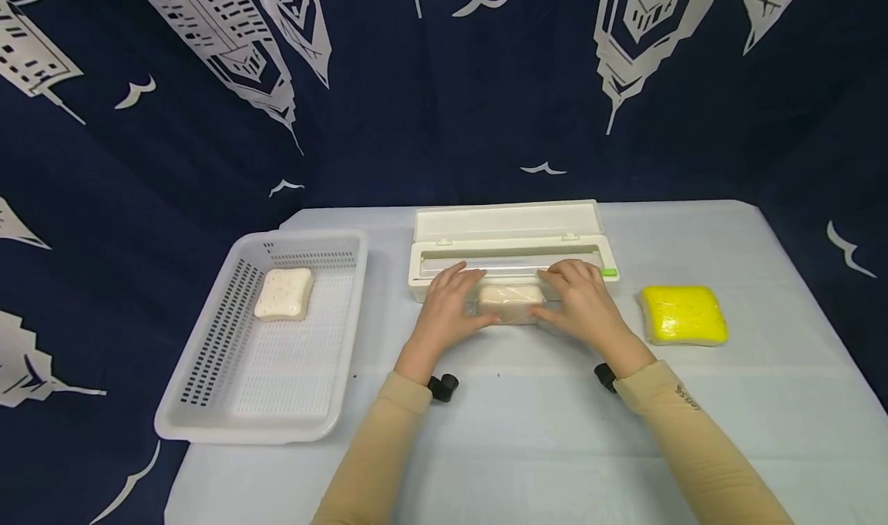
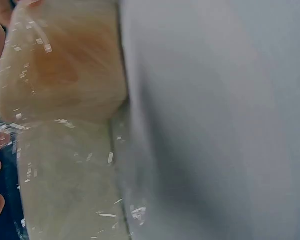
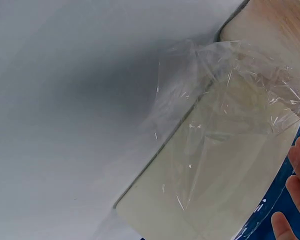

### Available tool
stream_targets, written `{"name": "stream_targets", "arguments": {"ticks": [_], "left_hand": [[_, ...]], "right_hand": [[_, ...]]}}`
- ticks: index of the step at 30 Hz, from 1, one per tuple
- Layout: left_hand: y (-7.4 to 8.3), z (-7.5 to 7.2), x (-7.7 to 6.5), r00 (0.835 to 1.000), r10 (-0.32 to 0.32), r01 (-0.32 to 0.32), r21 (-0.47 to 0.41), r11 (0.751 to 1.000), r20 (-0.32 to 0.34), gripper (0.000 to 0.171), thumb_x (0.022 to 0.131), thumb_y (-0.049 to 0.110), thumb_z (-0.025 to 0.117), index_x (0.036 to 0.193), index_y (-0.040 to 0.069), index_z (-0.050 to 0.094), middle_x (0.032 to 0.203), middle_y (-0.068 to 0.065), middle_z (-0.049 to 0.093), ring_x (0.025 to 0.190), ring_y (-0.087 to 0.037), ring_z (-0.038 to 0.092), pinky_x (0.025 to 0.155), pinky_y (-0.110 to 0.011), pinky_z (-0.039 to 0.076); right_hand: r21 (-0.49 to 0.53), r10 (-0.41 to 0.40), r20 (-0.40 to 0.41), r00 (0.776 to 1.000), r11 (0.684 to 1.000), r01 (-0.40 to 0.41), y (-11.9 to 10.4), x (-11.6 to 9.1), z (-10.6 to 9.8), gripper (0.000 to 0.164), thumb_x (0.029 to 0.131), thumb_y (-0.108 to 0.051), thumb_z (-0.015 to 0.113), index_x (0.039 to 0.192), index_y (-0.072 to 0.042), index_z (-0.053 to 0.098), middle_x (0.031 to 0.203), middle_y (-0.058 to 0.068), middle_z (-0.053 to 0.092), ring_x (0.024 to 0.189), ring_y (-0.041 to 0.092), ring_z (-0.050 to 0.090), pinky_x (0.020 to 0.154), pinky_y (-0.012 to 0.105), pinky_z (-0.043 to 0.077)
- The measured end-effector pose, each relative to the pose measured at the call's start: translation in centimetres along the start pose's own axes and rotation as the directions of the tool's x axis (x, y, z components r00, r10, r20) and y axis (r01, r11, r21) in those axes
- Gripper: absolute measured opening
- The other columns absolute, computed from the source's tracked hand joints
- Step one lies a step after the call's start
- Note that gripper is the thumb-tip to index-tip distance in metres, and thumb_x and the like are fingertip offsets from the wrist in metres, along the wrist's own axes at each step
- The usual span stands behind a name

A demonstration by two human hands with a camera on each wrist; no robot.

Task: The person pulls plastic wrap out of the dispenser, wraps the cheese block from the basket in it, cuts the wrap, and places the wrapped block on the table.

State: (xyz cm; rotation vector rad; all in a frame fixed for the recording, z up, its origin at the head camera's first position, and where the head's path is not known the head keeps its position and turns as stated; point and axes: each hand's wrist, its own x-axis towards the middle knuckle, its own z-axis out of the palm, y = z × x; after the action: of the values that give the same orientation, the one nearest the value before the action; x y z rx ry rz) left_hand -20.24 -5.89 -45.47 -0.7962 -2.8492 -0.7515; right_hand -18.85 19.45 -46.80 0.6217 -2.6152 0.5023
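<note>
Through my head feed, the cream block [image 1: 511, 297] lies on the worktop [image 1: 527, 463] against the front of the cling film dispenser [image 1: 418, 278], between both hands. Clear film [image 3: 225, 110] covers it and spreads loosely beside it, crumpled in places. The left hand [image 1: 451, 307] and right hand [image 1: 579, 301] flank it, thumbs near its ends; the fingers reach over the dispenser's front edge, spread and loosely extended rather than clenched. I can't tell whether either thumb presses on film or block.

What worries me is the slack: loose film could cling to itself and crease if one side is pulled harder. The light-looking dispenser could also slide or tip if the film is tugged while still joined to the roll; I can't make out whether it is. With the lid [image 1: 509, 220] raised, careless fingers could catch its edge.

The yellow block [image 1: 683, 314] sits well apart on the right; a speckled white bar [image 1: 284, 294] rests in the white basket [image 1: 354, 301] on the left.
</note>
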Motion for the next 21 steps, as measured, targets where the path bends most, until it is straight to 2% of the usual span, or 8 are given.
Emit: {"name": "stream_targets", "arguments": {"ticks": [2, 5, 11, 17, 21], "left_hand": [[0.3, 0.4, 0.2, 1.000, -0.001, 0.001, 0.061, 0.998, 0.009, 0.077, 0.077, 0.050, 0.080, 0.140, 0.014, 0.053, 0.140, -0.003, 0.058, 0.142, -0.024, 0.039, 0.118, -0.044, 0.028], [0.4, 0.9, 0.2, 0.999, 0.024, -0.021, 0.125, 0.992, -0.024, 0.072, 0.079, 0.047, 0.078, 0.137, 0.011, 0.056, 0.136, -0.006, 0.061, 0.136, -0.025, 0.047, 0.116, -0.041, 0.033], [0.5, 1.5, 0.3, 0.992, 0.067, -0.049, 0.166, 0.985, -0.110, 0.061, 0.082, 0.043, 0.077, 0.129, 0.008, 0.062, 0.121, -0.006, 0.067, 0.120, -0.024, 0.056, 0.110, -0.037, 0.038], [0.9, 1.9, 0.3, 0.983, 0.044, -0.004, 0.219, 0.976, -0.176, 0.053, 0.077, 0.045, 0.079, 0.116, 0.010, 0.070, 0.105, -0.003, 0.072, 0.106, -0.021, 0.059, 0.101, -0.035, 0.042], [1.2, 2.1, 0.1, 0.976, 0.020, 0.028, 0.215, 0.976, -0.218, 0.051, 0.073, 0.045, 0.081, 0.107, 0.008, 0.073, 0.098, -0.005, 0.073, 0.099, -0.021, 0.063, 0.097, -0.034, 0.045]], "right_hand": [[0.004, -0.002, -0.007, 1.000, 1.000, 0.002, 0.0, 0.0, 0.0, 0.066, 0.065, -0.035, 0.091, 0.115, 0.002, 0.069, 0.105, 0.015, 0.062, 0.108, 0.037, 0.052, 0.096, 0.054, 0.038], [0.009, -0.010, -0.024, 1.000, 1.000, 0.011, -0.1, 0.0, 0.1, 0.060, 0.066, -0.032, 0.091, 0.111, 0.002, 0.071, 0.101, 0.014, 0.063, 0.104, 0.036, 0.053, 0.094, 0.054, 0.039], [0.019, -0.011, -0.050, 0.999, 1.000, 0.012, -0.2, -0.1, 0.2, 0.047, 0.065, -0.028, 0.092, 0.099, -0.002, 0.074, 0.096, 0.013, 0.064, 0.097, 0.034, 0.053, 0.087, 0.050, 0.039], [0.038, 0.016, -0.083, 0.996, 0.999, -0.013, -0.6, -0.3, 0.4, 0.044, 0.063, -0.027, 0.092, 0.094, -0.002, 0.074, 0.094, 0.013, 0.069, 0.094, 0.032, 0.055, 0.085, 0.047, 0.039], [0.051, 0.069, -0.106, 0.992, 0.997, -0.064, -1.1, -0.6, 0.5, 0.042, 0.063, -0.024, 0.092, 0.093, -0.001, 0.074, 0.088, 0.011, 0.072, 0.089, 0.032, 0.058, 0.082, 0.045, 0.039]]}}
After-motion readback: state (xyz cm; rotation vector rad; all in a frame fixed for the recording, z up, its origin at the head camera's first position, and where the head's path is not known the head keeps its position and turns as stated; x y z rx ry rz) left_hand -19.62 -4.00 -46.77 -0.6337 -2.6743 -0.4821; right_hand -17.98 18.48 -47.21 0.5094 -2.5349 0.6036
